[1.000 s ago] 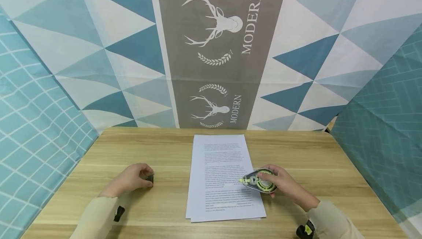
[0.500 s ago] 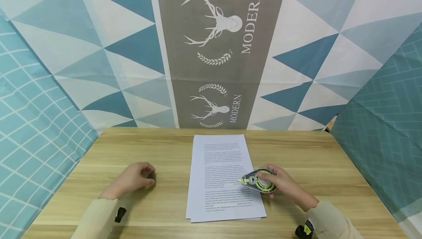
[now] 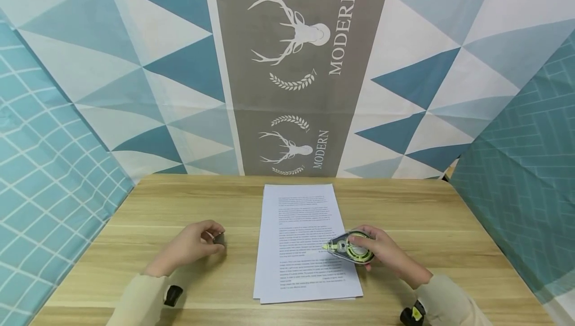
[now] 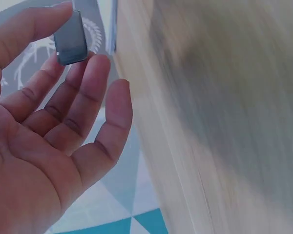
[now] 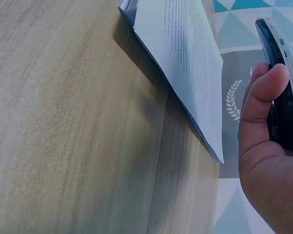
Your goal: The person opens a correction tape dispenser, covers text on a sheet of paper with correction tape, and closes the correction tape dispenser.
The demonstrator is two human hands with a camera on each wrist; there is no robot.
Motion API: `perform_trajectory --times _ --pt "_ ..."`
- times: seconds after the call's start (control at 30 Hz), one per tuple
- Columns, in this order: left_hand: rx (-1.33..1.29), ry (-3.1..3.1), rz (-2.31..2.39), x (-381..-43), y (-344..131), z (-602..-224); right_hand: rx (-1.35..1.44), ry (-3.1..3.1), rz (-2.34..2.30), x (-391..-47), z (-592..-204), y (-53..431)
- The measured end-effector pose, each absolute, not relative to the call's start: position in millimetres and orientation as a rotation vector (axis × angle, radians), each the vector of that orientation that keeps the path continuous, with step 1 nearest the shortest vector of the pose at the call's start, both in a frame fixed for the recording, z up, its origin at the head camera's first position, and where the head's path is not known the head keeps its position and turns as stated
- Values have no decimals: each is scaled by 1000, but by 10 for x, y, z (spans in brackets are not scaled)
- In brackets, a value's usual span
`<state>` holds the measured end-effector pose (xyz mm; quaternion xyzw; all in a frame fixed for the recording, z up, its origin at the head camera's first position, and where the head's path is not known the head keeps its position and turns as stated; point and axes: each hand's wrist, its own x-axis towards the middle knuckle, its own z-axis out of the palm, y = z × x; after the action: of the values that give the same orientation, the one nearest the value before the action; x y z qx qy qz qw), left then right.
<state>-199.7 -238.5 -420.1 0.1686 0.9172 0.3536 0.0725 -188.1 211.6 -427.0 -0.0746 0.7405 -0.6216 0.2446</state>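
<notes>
In the head view my right hand (image 3: 390,255) grips a correction tape (image 3: 349,248) with a clear case and a yellow-green wheel. Its pointed tip faces left over the right part of a stack of printed paper (image 3: 294,211). The right wrist view shows the fingers curled round the dark edge of the tape's case (image 5: 284,114). To the left of the paper, my left hand (image 3: 190,246) pinches a small dark translucent cap (image 3: 218,239) between thumb and fingertips. The left wrist view has this cap (image 4: 71,39) from close by, with the little finger spread away from it.
A wooden table (image 3: 179,201) bears the paper, whose lower sheets stick out slightly at the left and bottom. Behind it hangs a patterned cloth (image 3: 287,101), with tile-patterned cloths on both sides. Dark straps sit at both wrists.
My left hand has moved to the right, towards the paper, with the cap between its fingers. The right hand and the correction tape have shifted only slightly left.
</notes>
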Motion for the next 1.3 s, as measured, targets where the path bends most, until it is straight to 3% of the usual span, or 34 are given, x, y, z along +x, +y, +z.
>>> perform_trajectory --times 0.67,1.3 --pt "737 2615 1338 -1846 -1842 -4204 -233 2005 -1717 -1870 -4222 1970" --pt "651 2478 1619 -1795 -1631 -4163 -239 1956 -1741 -1869 -4146 1868"
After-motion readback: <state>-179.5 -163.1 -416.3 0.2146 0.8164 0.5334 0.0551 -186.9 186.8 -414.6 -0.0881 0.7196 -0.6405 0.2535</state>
